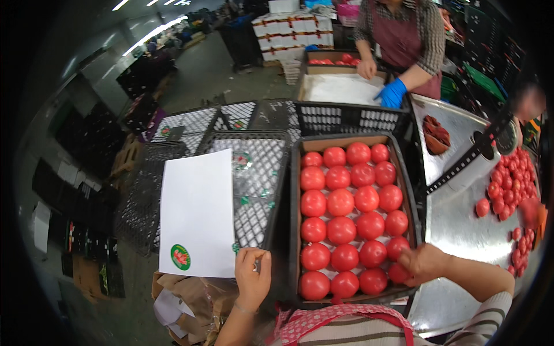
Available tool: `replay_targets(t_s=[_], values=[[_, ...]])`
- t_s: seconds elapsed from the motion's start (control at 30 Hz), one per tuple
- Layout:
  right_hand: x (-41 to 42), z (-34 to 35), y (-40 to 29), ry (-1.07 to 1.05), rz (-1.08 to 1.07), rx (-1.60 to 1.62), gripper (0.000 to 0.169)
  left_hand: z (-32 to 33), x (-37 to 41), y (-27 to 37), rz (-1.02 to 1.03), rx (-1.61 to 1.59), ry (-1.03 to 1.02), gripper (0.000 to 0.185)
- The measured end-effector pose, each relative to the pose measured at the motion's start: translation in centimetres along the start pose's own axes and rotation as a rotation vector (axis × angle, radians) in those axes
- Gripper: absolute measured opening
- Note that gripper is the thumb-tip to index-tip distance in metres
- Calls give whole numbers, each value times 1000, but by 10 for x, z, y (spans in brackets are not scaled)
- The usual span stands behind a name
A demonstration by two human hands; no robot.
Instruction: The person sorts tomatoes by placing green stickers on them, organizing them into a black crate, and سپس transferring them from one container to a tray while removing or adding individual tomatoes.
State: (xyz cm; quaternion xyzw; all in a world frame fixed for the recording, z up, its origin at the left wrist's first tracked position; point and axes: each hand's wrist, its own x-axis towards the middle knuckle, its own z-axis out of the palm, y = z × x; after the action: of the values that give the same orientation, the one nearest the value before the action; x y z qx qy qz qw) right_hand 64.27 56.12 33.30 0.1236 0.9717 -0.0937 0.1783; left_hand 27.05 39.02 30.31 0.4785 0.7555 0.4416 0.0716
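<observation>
My right hand [422, 264] has its fingers on a tomato [399, 273] at the lower right corner of a tray. Rows of large red tomatoes [340, 202] fill this cardboard-lined black crate [295, 216] in front of me. To its left, my left hand [253, 277] is raised, thumb and fingers bent, beside the lower right corner of a white sheet [197, 212] with a round green and red logo. Whether the fingers pinch the sheet's corner is unclear. The sheet lies over black mesh crates [281, 173] with white lining.
A steel table [458, 229] on the right bears small red tomatoes [510, 184] and a white cylindrical object [467, 168]. Across the crates, a co-worker [400, 39] with one blue glove [393, 93] stands over a lined box [337, 88]. Crumpled brown paper [203, 298] lies at lower left.
</observation>
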Motion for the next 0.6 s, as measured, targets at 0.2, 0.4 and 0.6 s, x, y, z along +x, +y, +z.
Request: replay_targets(t_s=[0.2, 0.4, 0.6], values=[[29, -32, -23, 350, 417, 1344, 64, 69, -17, 56, -530, -1106, -737, 40], [59, -15, -57, 689, 412, 1429, 48, 99, -9, 77, -1009, -1562, -1008, 59], [61, 7, -68, 996, 283, 571, 21, 103, -20, 67, -1056, -1460, -823, 50]])
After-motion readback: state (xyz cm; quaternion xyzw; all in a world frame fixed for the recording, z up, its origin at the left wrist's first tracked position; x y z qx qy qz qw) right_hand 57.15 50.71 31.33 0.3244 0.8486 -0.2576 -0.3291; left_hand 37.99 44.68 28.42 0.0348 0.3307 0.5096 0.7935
